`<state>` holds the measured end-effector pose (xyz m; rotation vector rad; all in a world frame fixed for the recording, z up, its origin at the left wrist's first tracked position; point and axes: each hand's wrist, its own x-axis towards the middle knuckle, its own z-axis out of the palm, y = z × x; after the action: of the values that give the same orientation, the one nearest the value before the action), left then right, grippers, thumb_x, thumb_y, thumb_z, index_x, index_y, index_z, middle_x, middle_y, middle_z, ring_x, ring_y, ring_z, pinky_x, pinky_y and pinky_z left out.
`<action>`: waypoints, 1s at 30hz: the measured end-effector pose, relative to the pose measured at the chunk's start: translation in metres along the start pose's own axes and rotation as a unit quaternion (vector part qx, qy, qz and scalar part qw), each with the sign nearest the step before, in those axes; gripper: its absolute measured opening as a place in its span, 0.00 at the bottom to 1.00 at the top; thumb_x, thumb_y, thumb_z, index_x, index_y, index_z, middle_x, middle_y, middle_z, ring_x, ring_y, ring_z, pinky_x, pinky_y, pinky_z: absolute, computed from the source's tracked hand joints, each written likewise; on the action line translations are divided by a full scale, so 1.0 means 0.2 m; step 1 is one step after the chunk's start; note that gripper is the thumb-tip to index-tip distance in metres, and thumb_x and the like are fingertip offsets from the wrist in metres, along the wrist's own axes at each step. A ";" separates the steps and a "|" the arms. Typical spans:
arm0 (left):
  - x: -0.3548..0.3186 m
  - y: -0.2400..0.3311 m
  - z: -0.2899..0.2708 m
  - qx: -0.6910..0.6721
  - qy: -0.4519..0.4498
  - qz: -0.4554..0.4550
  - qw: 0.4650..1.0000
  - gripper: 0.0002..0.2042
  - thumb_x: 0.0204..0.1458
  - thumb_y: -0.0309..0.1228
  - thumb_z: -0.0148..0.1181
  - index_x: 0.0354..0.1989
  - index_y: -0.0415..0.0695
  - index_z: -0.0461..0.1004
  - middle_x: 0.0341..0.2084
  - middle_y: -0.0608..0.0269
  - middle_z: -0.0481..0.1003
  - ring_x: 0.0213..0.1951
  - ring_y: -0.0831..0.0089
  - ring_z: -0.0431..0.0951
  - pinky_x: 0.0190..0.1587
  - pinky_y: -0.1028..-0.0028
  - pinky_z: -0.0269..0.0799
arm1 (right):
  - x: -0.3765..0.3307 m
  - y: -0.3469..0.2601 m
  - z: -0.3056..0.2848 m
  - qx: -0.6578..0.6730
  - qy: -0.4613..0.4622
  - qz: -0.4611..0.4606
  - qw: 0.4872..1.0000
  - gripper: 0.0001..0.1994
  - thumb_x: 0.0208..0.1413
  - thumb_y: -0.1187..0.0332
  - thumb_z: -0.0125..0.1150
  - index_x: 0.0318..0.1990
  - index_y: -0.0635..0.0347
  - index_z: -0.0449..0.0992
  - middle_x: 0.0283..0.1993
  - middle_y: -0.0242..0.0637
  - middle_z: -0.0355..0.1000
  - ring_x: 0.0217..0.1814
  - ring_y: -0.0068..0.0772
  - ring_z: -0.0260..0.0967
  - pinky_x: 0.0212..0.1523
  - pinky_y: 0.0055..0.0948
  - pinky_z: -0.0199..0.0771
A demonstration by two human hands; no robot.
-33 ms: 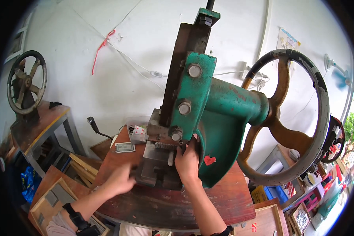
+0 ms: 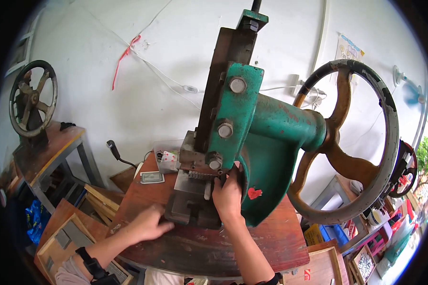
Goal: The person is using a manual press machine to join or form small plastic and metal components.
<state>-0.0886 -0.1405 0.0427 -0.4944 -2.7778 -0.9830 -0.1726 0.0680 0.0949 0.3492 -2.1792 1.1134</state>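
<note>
1. We see a green hand press [image 2: 266,142] standing on a round, worn reddish tabletop [image 2: 252,247], with a large handwheel [image 2: 361,142] on its right side.
2. Our right hand [image 2: 228,192] reaches up to the grey metal die block [image 2: 192,199] at the foot of the press; its fingers [image 2: 234,172] curl up against the toothed front edge under the ram, so we cannot tell whether they pinch anything.
3. Our left hand [image 2: 150,223] lies low on the tabletop, its fingers pressed against the lower left corner of the block, loosely curled and holding nothing that we can see.
4. Just behind the block, a clear plastic box [image 2: 166,159] stands, and a small flat card-like pack [image 2: 152,177] lies beside it.
5. Far to the left, a second, smaller handwheel [image 2: 32,99] sits on another table [image 2: 57,147].
</note>
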 end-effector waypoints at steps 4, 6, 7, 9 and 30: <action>-0.16 -0.02 0.09 0.082 0.035 0.084 0.992 0.22 0.47 0.32 0.62 0.50 0.37 0.65 0.47 0.43 0.67 0.55 0.44 0.62 0.55 0.58 0.61 | -0.16 -0.10 -0.14 0.053 -0.030 -0.022 0.998 0.26 0.49 0.78 0.57 0.57 0.71 0.57 0.53 0.62 0.61 0.56 0.61 0.59 0.54 0.42 0.63; -0.21 -0.02 0.07 0.079 0.021 0.087 0.993 0.22 0.47 0.31 0.61 0.50 0.37 0.65 0.46 0.44 0.68 0.53 0.44 0.64 0.54 0.58 0.62 | -0.31 -0.11 -0.26 0.048 -0.070 -0.082 0.993 0.26 0.48 0.77 0.58 0.56 0.70 0.58 0.52 0.59 0.61 0.54 0.61 0.59 0.53 0.42 0.64; -0.25 0.03 0.03 0.062 0.004 0.091 0.994 0.20 0.48 0.29 0.61 0.49 0.38 0.66 0.44 0.46 0.69 0.49 0.46 0.66 0.52 0.58 0.63 | -0.39 -0.07 -0.32 0.036 -0.080 -0.118 0.989 0.26 0.48 0.77 0.59 0.56 0.70 0.59 0.51 0.58 0.61 0.54 0.60 0.60 0.52 0.42 0.65; -0.30 0.14 -0.04 0.039 -0.019 0.100 0.994 0.19 0.48 0.27 0.60 0.48 0.38 0.67 0.41 0.48 0.70 0.46 0.49 0.68 0.50 0.58 0.64 | -0.53 0.04 -0.46 0.004 -0.087 -0.112 0.990 0.25 0.46 0.77 0.61 0.53 0.69 0.62 0.51 0.55 0.63 0.52 0.54 0.63 0.48 0.38 0.69; 0.39 0.27 -0.06 0.168 0.164 -0.081 0.969 0.22 0.49 0.47 0.58 0.50 0.48 0.74 0.56 0.45 0.62 0.59 0.49 0.53 0.57 0.46 0.44 | -0.74 0.37 -0.68 -0.111 -0.022 0.055 0.992 0.08 0.48 0.74 0.59 0.37 0.65 0.73 0.40 0.48 0.70 0.51 0.52 0.63 0.53 0.43 0.62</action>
<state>-0.1422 -0.0888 0.1042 -0.0491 -2.6279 -0.5368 -0.0404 0.2135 0.0084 0.1583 -2.3566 0.9157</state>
